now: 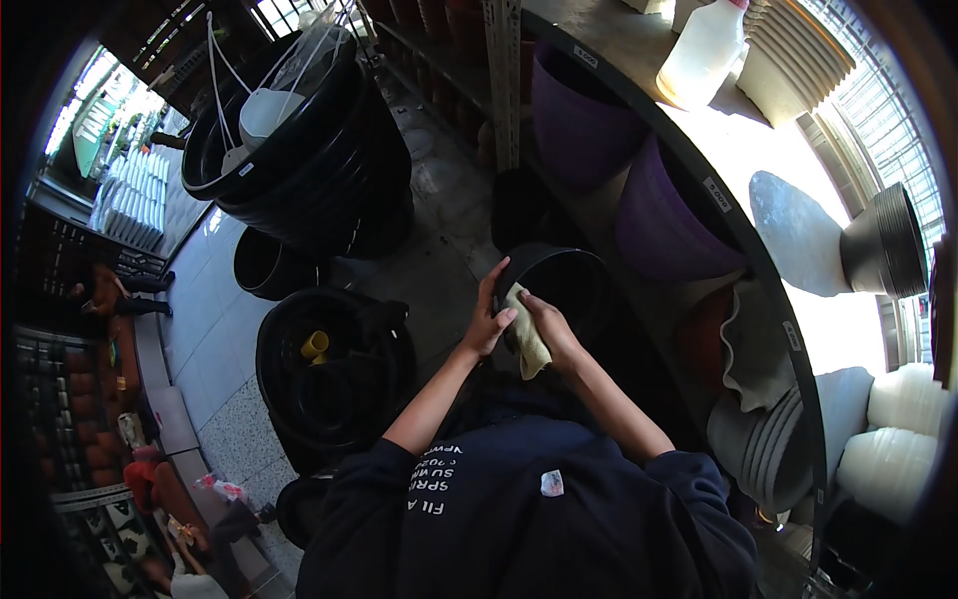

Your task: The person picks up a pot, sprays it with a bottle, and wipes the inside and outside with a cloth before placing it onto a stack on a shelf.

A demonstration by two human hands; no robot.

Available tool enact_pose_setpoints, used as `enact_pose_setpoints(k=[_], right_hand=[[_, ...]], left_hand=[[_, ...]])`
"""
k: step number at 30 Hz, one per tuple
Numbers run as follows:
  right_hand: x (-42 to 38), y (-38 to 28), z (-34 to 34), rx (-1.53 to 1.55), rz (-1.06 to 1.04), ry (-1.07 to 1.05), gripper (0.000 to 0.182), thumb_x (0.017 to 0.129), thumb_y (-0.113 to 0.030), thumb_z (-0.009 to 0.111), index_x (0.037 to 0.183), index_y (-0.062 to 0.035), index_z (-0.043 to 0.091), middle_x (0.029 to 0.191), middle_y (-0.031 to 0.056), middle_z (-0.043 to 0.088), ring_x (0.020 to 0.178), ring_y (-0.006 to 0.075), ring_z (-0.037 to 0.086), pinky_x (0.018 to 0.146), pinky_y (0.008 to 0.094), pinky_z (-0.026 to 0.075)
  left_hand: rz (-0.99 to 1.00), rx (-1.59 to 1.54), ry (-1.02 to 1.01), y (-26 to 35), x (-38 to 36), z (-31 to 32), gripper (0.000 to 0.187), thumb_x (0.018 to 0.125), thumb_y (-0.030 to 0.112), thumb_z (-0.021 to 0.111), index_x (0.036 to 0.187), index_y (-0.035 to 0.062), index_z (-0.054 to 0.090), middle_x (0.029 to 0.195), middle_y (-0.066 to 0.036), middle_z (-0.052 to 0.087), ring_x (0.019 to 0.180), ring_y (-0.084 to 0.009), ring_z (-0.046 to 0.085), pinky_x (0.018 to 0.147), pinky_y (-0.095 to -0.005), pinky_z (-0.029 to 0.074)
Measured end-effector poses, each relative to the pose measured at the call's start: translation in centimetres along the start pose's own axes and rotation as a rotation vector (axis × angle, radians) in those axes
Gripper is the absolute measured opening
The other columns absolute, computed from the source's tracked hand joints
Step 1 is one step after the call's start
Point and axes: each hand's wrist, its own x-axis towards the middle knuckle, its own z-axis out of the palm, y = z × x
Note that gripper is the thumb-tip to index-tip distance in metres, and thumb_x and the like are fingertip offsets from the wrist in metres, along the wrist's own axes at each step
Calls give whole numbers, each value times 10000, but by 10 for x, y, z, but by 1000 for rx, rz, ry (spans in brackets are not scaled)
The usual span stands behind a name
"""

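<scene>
A black pot (574, 275) is held in front of my body, its opening tilted. My left hand (486, 317) grips the pot's near left rim, with fingers outside and the thumb against a pale yellowish cloth. In my right hand (551, 332) is that cloth (533, 351), pressed on the pot's rim beside my left thumb. The cloth's loose end hangs down between my two hands. The right fingertips are partly hidden by the cloth and the pot.
Stacked large black pots (299, 170) stand at upper left, above a black tub (334, 389) holding a yellow piece (315, 345). Purple pots (669, 220) sit on a shelf at right, under a curved counter edge (743, 205). People (150, 479) are at far left.
</scene>
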Motion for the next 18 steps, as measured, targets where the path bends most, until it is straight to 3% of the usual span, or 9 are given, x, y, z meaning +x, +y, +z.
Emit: enact_pose_setpoints(k=[4,6,7,10,12,14,15,16,18], right_hand=[[-25,-22,5,33,141,-78,389,937,-372,412,979,-14,560,733,96,587,557,189,580,476,301,486],[-37,-34,6,46,152,-104,400,935,-384,414,990,-14,557,725,94,587,556,181,582,479,293,485],[-46,-42,12,-14,-23,-44,374,941,-368,413,1001,-30,560,715,87,585,542,174,579,479,277,481],[-41,-49,-2,-401,-526,31,336,953,-297,415,1094,-21,545,809,108,583,614,176,597,548,263,471],[-39,-54,-8,-1068,-732,270,356,918,-251,465,1208,-49,504,1033,245,515,722,349,603,647,397,496],[-35,-39,4,-1254,-782,323,383,902,-220,458,1253,-65,464,1041,295,506,762,416,597,696,449,500],[-39,-36,17,-1358,-573,308,449,869,-194,468,1298,-78,410,1015,335,505,770,449,595,723,479,494],[-10,-6,3,-1430,-549,197,524,838,-182,482,1336,-82,356,997,363,509,723,467,592,717,482,493],[5,17,-1,-1333,-498,187,496,831,-182,480,1306,-60,412,1014,355,535,773,460,599,744,474,488]], left_hand=[[-7,-105,82,1,3,-4,783,749,379,568,1396,68,257,1323,-119,366,1254,-240,338,1059,-356,235],[-138,-270,168,-23,-1,-12,729,783,453,495,1342,22,314,1265,-127,450,1180,-227,433,1001,-350,325],[-164,-327,206,-55,-4,-23,701,796,478,455,1308,10,353,1236,-137,482,1141,-232,475,968,-360,369],[-200,-476,225,-55,-13,-33,684,817,502,412,1271,-8,405,1161,-145,549,1060,-242,551,918,-380,442],[-170,-463,132,-42,-17,-34,682,807,478,440,1292,2,388,1202,-139,517,1093,-238,521,938,-371,415],[-134,-389,51,-17,-15,-23,719,783,449,500,1334,15,342,1264,-127,457,1169,-233,446,994,-350,335],[-111,-297,20,-9,-12,-16,731,774,431,521,1350,24,328,1280,-124,438,1194,-233,419,1014,-345,302],[-85,-205,-8,-2,-8,-8,745,766,412,543,1365,32,314,1296,-120,419,1219,-233,391,1035,-339,270],[-23,56,-40,3,-2,3,726,764,369,553,1373,52,318,1287,-121,417,1221,-240,381,1046,-344,247]])
